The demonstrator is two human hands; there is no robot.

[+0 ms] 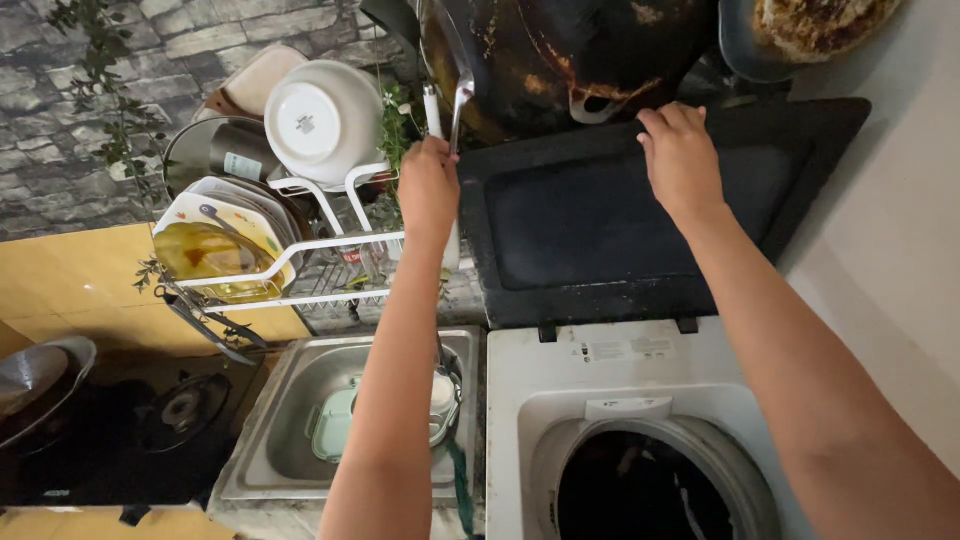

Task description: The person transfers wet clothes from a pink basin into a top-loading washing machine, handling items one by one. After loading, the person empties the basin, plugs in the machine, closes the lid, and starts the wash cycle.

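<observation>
Head view shows the left hand (428,190) closed round the white handle of a metal ladle (452,110), raised at the far wall beside the large blackened steel wok (560,60), its hanging seemingly unfinished. Right hand (682,160), arm outstretched, rests flat and empty on the open dark washing-machine lid (600,220), right of the white wire dish rack (330,260).

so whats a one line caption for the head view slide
Left hand grips a white-handled utensil by the dish rack; right hand rests on the raised washer lid.
</observation>
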